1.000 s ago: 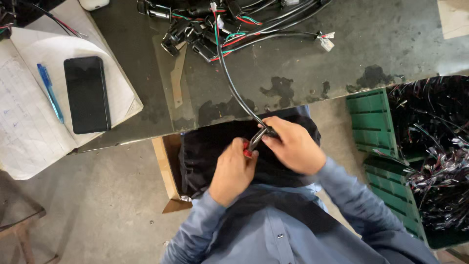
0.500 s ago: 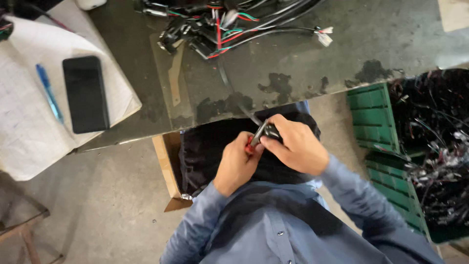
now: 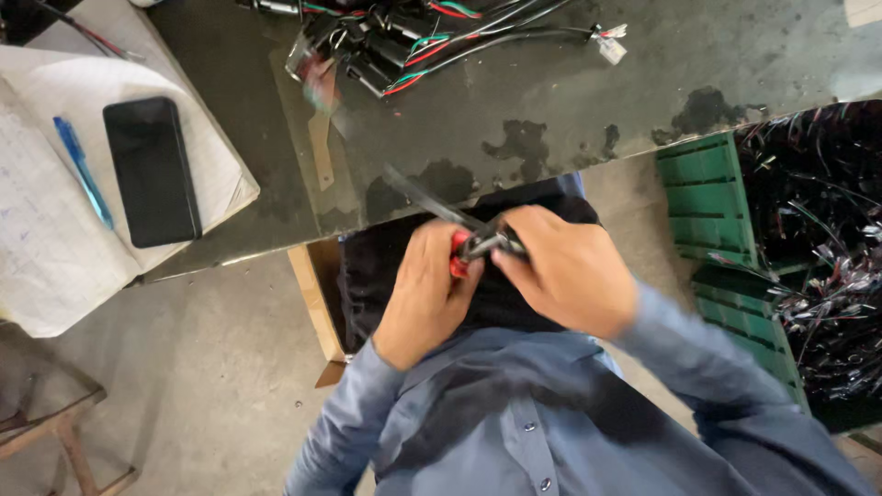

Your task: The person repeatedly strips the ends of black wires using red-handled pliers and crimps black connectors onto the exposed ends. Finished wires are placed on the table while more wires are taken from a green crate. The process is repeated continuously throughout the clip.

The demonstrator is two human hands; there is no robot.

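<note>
Dark worktable [image 3: 570,119] with a wire harness bundle [image 3: 413,41], green crate [image 3: 717,211] of wires at the right.
Left hand [image 3: 424,289] pinches a red-handled tool [image 3: 457,253]; right hand [image 3: 565,271] closes on the blurred cable end [image 3: 491,243] over the lap. Notebook [image 3: 55,239], black phone [image 3: 152,170], blue pen [image 3: 83,170] lie left.

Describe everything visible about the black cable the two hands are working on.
The black cable is thin, dark and blurred, looking plastic-sheathed. It runs slanting from the dark tabletop, near the wire bundle, down over the table edge to the hands. Its near end meets a small grey and red part, pinched between the left hand and the right hand above the lap. Finer detail cannot be made out.
</note>
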